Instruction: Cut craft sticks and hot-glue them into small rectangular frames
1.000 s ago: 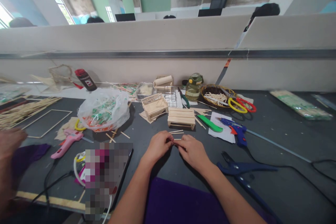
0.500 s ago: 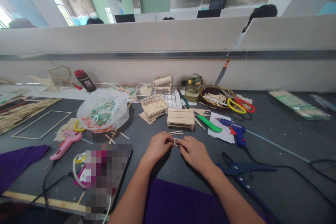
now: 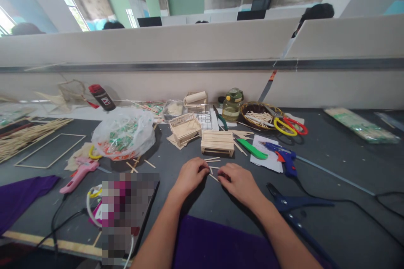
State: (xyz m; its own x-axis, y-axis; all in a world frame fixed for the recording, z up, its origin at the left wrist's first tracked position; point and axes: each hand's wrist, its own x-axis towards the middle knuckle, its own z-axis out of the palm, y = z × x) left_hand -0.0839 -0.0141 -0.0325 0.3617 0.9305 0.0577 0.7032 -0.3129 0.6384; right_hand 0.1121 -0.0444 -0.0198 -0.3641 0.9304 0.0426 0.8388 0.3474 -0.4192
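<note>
Left hand (image 3: 192, 174), bare: low over the dark grey tabletop (image 3: 356, 164), thumb and fingertips drawn close together at the left end of the small stick group; whether they grip a piece cannot be told. Right hand (image 3: 237, 178), bare: opposite, fingers curled and narrow, tips near the lower end of the slanting stick; contact or grip likewise uncertain. Change noted: half a second ago the fingertips stood nearer each other; the right hand now sits slightly farther right, the gap wider and more of the wood exposed. Stick group, between the hands: one slanting pale wooden stick (image 3: 213, 178), nearest the body; one short pale wooden crosspiece (image 3: 211, 171), pointing away from the body; one short pale wooden stick lying sideways (image 3: 215, 167), at the far side. Bearing on the work: the pieces appear to be under adjustment by hand, the slanted one out of line with the others; any joint is too small to confirm. Just beyond: a pair of loose pale wooden sticks (image 3: 213, 159), then a miniature slatted bench of pale wood (image 3: 217, 142). To the right: a green-handled utility knife (image 3: 252, 148) and a blue glue gun with red trigger (image 3: 287, 160).
</note>
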